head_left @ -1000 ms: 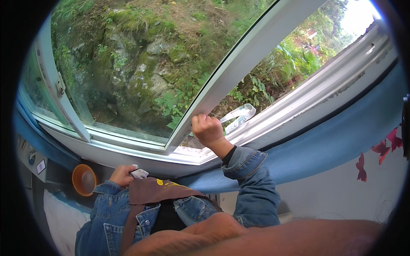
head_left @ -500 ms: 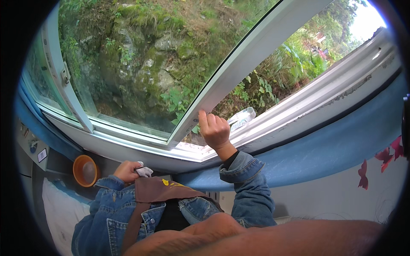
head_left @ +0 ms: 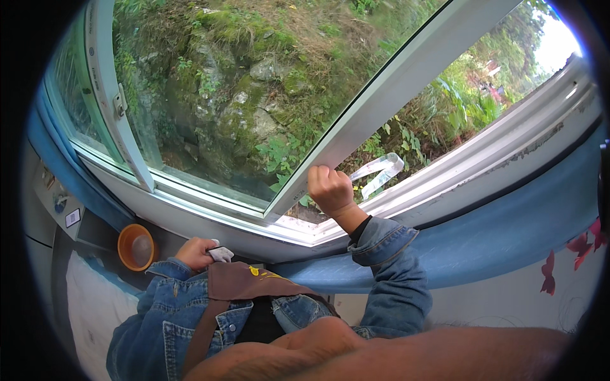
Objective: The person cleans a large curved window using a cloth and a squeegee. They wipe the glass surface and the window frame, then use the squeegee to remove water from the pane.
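My right hand is closed on the pale metal frame of the sliding window sash, near its lower corner, with the fingers curled at its edge. Down by the sill on the left, my left hand grips a whitish cloth; part of the cloth is hidden by the fingers. Just beyond my right wrist, a clear plastic item shows as a bent, shiny shape at the window opening. What kind it is I cannot tell.
The white window track runs along the opening. Blue curtain fabric hangs below it, and more lies at far left. An orange basin stands at left, near a white cloth-like sheet. A rocky, overgrown slope is outside.
My right hand has gone from an extended index finger on the sash frame to curled fingers. The whole view has shifted slightly; the left hand still holds the cloth.
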`<state>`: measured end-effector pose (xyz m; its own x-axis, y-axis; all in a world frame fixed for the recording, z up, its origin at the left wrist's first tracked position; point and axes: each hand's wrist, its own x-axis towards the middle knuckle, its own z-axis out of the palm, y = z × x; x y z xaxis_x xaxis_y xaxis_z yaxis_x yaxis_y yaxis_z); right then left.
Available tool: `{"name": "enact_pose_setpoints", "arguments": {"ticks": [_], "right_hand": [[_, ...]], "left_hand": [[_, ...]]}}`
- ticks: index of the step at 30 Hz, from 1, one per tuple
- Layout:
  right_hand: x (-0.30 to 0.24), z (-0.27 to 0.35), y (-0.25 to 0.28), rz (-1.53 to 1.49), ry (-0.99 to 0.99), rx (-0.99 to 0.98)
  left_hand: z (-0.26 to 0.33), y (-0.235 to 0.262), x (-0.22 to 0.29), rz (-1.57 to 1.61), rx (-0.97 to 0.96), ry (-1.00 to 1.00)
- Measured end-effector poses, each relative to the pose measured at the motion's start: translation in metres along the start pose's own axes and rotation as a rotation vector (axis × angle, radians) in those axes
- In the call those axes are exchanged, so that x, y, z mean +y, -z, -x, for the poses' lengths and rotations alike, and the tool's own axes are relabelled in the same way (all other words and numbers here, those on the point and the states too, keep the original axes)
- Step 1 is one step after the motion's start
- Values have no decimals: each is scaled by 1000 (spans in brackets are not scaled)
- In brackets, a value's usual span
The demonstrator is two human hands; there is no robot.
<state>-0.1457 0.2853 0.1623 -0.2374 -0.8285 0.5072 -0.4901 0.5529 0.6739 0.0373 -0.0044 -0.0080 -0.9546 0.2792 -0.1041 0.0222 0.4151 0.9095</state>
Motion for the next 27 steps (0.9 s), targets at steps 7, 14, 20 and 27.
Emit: {"name": "enact_pose_setpoints", "arguments": {"ticks": [7,14,20,27], "right_hand": [[8,0,-6,-54,149,-74],[29,-6,3,-152,400,-196],[36,4,7,-245,439,-312],[44,22,16,-272,267,-257]], "left_hand": [[-4,1,-11,-77,-3,47],[4,1,-3,73,78,49],[2,0,-18,140,96,49],[3,-1,-17,193,126,75]]}}
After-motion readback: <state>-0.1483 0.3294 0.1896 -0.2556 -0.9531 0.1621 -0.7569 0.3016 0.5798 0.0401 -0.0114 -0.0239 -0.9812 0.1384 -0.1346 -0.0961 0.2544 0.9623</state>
